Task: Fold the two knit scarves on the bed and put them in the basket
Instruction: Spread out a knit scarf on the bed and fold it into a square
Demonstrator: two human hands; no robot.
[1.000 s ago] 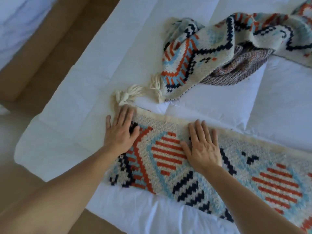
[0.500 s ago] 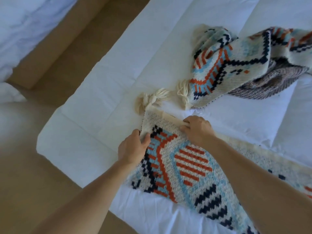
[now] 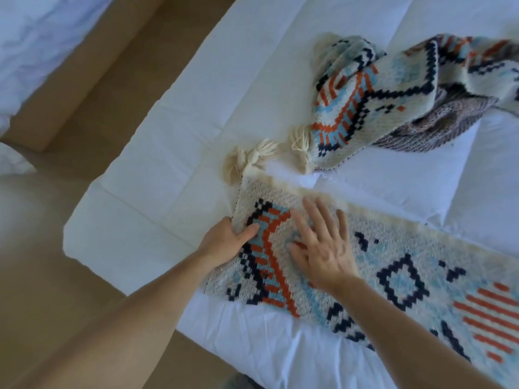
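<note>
A patterned knit scarf point(image 3: 398, 265) in cream, light blue, orange and navy lies flat along the near side of the white bed point(image 3: 174, 130). Its left end has cream tassels point(image 3: 252, 160). My left hand point(image 3: 227, 240) grips that left end, thumb on top and fingers under the edge. My right hand point(image 3: 323, 245) lies flat on the scarf beside it, fingers spread. A second scarf point(image 3: 373, 102) of the same pattern lies bunched at the back right, its grey underside showing. No basket is in view.
The bed's corner sits at the left, with tan floor point(image 3: 42, 248) beyond it. Another white bed point(image 3: 33, 46) on a tan base runs along the upper left. White bedding lies between the two scarves.
Both hands were pressing flat, then gripped the scarf's left end. Now the right hand has let go and lies flat further right, while the left hand still holds the end.
</note>
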